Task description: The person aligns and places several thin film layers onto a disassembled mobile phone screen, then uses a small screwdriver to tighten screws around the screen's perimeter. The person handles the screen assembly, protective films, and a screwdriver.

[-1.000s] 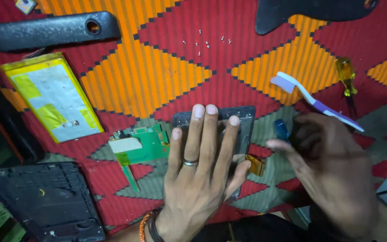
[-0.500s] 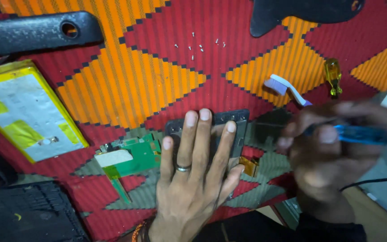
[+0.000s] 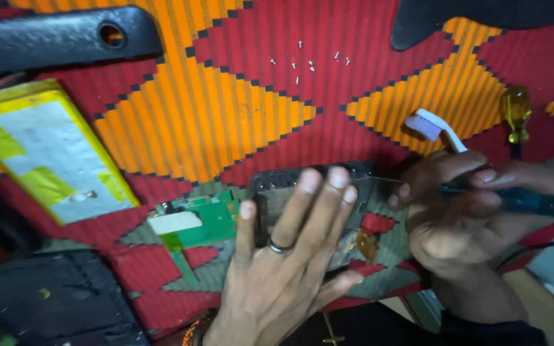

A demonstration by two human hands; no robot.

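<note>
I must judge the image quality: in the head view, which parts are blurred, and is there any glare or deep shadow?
Head view: right hand and its blue-handled tool are motion-blurred; left hand on the dark frame is soft; small screws read clearly; battery pack shows mild glare; the lower left corner is in deep shadow.

- Single head cam, looking steeply down onto the patterned mat (image 3: 226, 122), close range.
- Dark frame (image 3: 277, 186) sits bottom-centre; loose screws (image 3: 302, 64) beyond it toward top edge.
- Left hand (image 3: 283, 269) and right hand (image 3: 463, 211) enter from the bottom edge, wearer's side.
- No second view, so no overlap.
</note>
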